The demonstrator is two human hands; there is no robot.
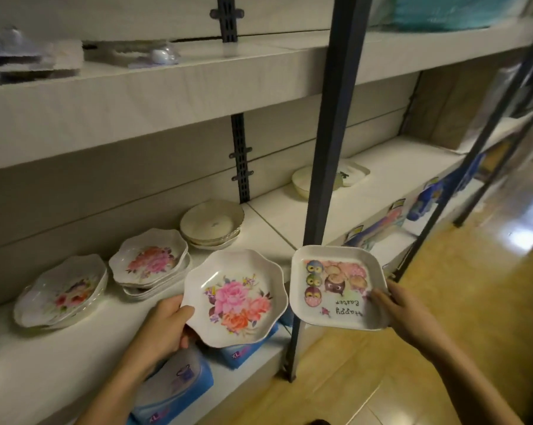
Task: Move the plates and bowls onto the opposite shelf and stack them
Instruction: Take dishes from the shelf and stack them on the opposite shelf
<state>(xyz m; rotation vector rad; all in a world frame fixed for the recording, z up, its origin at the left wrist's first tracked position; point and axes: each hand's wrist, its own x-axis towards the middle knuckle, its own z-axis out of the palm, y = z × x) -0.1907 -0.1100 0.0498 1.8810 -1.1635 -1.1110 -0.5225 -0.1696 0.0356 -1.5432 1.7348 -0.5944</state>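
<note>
My left hand (164, 326) grips a scalloped white plate with pink and orange flowers (236, 297) by its left rim, in front of the shelf edge. My right hand (403, 308) holds a square white plate printed with owls and "Happy Easter" (335, 286) by its right rim. On the white shelf (289, 231) stand a floral stack (150, 260), another floral stack (62, 291) further left, a plain cream stack (211, 223) and a pale bowl with a square plate (329, 177) at the back right.
A dark metal upright (329, 154) rises between the two held plates. Blue packets (173, 391) lie on the lower shelf under my left hand. The upper shelf (136, 87) carries wrapped items. Wooden floor (412, 378) lies to the right, with blue toys (424, 199) hanging on the shelf front.
</note>
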